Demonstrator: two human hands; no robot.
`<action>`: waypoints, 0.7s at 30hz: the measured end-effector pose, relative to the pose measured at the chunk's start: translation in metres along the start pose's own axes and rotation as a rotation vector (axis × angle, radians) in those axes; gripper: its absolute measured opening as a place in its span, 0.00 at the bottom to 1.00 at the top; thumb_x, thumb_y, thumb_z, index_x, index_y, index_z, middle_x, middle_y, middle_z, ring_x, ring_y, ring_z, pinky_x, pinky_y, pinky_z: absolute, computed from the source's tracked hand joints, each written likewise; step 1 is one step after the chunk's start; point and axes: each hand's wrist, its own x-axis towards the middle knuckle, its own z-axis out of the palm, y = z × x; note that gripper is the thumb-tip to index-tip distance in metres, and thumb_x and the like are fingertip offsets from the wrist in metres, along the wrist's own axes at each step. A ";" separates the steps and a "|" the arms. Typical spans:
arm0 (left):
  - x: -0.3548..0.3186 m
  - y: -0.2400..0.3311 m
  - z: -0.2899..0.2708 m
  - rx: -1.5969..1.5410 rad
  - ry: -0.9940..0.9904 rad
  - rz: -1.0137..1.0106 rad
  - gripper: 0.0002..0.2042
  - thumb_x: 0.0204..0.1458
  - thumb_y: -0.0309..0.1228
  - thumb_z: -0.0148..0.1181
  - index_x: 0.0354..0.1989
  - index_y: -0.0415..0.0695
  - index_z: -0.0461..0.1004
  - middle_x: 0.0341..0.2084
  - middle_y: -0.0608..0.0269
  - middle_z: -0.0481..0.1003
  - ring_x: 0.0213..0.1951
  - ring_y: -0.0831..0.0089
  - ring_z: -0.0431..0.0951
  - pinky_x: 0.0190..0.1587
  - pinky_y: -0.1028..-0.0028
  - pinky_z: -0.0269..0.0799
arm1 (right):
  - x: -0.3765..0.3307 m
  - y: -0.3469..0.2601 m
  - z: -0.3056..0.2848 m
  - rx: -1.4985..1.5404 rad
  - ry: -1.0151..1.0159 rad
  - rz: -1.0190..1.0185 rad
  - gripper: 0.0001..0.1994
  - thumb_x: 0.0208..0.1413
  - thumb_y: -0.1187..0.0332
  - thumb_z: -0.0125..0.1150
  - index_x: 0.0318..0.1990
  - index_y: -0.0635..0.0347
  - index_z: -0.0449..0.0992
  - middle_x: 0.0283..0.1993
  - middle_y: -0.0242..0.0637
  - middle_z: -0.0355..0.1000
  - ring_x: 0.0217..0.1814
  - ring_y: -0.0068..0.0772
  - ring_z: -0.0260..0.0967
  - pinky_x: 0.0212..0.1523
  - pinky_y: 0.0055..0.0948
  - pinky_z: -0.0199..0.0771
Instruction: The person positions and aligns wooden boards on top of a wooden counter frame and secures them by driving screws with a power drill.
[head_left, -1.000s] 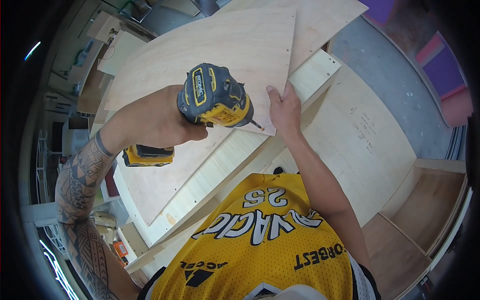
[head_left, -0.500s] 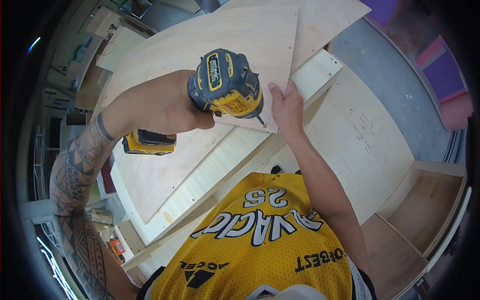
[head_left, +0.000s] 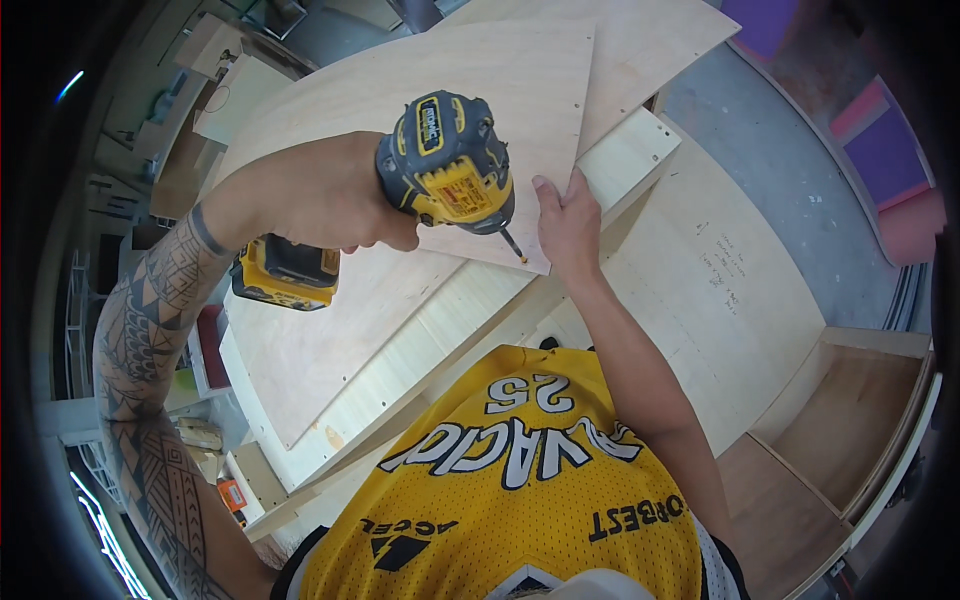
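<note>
My left hand (head_left: 335, 195) is wrapped round the grip of a black and yellow cordless drill (head_left: 455, 165), its battery pack (head_left: 285, 272) sticking out below my wrist. The slim bit (head_left: 513, 243) slants down to a small brass-coloured spot, likely a screw head, near the corner of a thin plywood panel (head_left: 480, 90). At that panel's right edge, my right hand (head_left: 570, 225) grips it with the thumb on top; the other fingers are partly hidden. Beneath the panel runs a pale wooden frame (head_left: 625, 150), and another plywood sheet (head_left: 330, 350) lies under its near side.
A large curved board (head_left: 730, 250) with pencil marks spreads out to the right. Beyond it stands an open wooden box section (head_left: 850, 420). Purple and pink curved pieces (head_left: 885, 150) rest on the grey floor (head_left: 710, 85). An orange box (head_left: 231, 495) sits low on the left.
The drill and my left hand have shifted slightly left, the bit staying at the panel's corner. My right hand has moved a little down along the edge.
</note>
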 end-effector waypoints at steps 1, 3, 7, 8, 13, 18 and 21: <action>-0.001 -0.001 0.000 -0.019 0.024 0.012 0.20 0.49 0.31 0.70 0.53 0.42 0.81 0.37 0.57 0.85 0.35 0.67 0.84 0.44 0.65 0.82 | 0.000 0.000 0.000 0.016 0.013 -0.012 0.17 0.68 0.65 0.62 0.53 0.73 0.73 0.47 0.64 0.81 0.52 0.65 0.80 0.53 0.50 0.77; -0.004 -0.006 0.002 -0.039 0.044 0.024 0.20 0.49 0.31 0.71 0.52 0.42 0.81 0.38 0.57 0.85 0.36 0.67 0.84 0.45 0.65 0.82 | 0.003 0.002 -0.001 0.008 0.020 -0.020 0.17 0.68 0.65 0.62 0.53 0.73 0.73 0.47 0.64 0.81 0.52 0.65 0.80 0.54 0.50 0.77; -0.010 -0.020 0.014 -0.008 0.147 0.261 0.20 0.49 0.31 0.72 0.52 0.42 0.82 0.40 0.57 0.86 0.38 0.65 0.85 0.47 0.65 0.81 | 0.003 0.003 0.000 0.012 -0.007 -0.002 0.17 0.68 0.65 0.62 0.53 0.73 0.73 0.46 0.63 0.81 0.51 0.65 0.80 0.54 0.50 0.77; -0.012 -0.021 0.016 0.003 0.150 0.328 0.20 0.49 0.31 0.72 0.53 0.42 0.82 0.41 0.56 0.86 0.39 0.64 0.85 0.48 0.65 0.81 | 0.003 0.002 -0.001 0.012 -0.013 -0.002 0.17 0.68 0.65 0.62 0.53 0.73 0.73 0.46 0.63 0.81 0.51 0.65 0.80 0.54 0.50 0.77; -0.014 -0.018 0.024 -0.002 0.057 0.206 0.19 0.49 0.31 0.72 0.51 0.42 0.83 0.39 0.55 0.86 0.39 0.64 0.86 0.47 0.65 0.82 | 0.003 0.002 0.001 -0.003 0.020 -0.049 0.17 0.68 0.65 0.62 0.53 0.73 0.73 0.45 0.63 0.81 0.50 0.65 0.81 0.53 0.50 0.78; -0.020 -0.021 0.025 -0.016 0.144 0.256 0.18 0.49 0.32 0.72 0.49 0.42 0.83 0.38 0.55 0.87 0.36 0.63 0.86 0.45 0.64 0.82 | 0.004 -0.001 -0.001 -0.014 0.005 -0.013 0.16 0.68 0.65 0.62 0.52 0.73 0.74 0.45 0.62 0.82 0.50 0.64 0.81 0.52 0.49 0.77; -0.018 -0.018 0.025 0.030 0.141 0.244 0.17 0.49 0.32 0.73 0.48 0.42 0.83 0.38 0.56 0.86 0.36 0.63 0.86 0.45 0.64 0.82 | 0.003 -0.001 -0.002 -0.007 -0.005 0.003 0.17 0.68 0.65 0.62 0.52 0.73 0.74 0.45 0.63 0.81 0.50 0.65 0.81 0.52 0.50 0.77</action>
